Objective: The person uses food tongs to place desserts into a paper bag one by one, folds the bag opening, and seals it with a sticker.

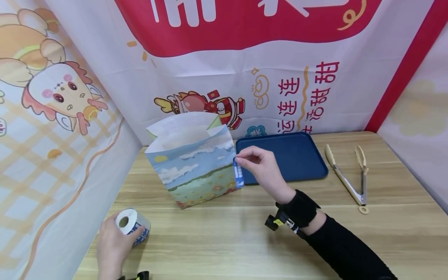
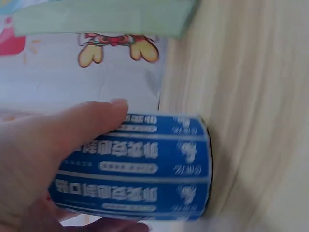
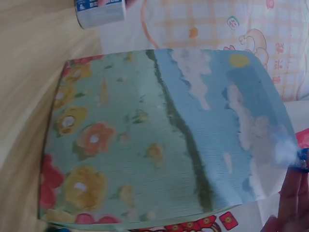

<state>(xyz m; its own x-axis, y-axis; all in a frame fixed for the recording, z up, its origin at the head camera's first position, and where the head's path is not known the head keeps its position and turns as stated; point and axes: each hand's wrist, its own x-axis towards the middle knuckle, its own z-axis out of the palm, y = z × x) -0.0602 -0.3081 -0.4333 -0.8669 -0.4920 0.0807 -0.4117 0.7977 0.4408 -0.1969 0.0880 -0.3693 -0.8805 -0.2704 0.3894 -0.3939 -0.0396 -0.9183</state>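
My left hand [image 1: 113, 243] grips a roll of blue-printed stickers [image 1: 140, 223], thumb along its side. The left wrist view shows the roll [image 2: 140, 169] close up, with rows of white print. With thumb and fingertips, my right hand [image 1: 261, 167] pinches the upper end of a single blue sticker [image 1: 238, 175], which hangs down at the right edge of a paper bag [image 1: 196, 167]. The bag stands upright with its top open, printed with sky, clouds and flowers. In the right wrist view the sticker [image 3: 303, 160] and fingertips appear at the right border, beside the bag's upper part.
A dark blue tray [image 1: 290, 155] lies behind my right hand, partly overlapped by it. Metal tongs with beige tips [image 1: 345, 182] lie spread to its right on the wooden table [image 1: 217, 241]. Printed cloth walls [image 1: 210, 62] enclose the back and sides.
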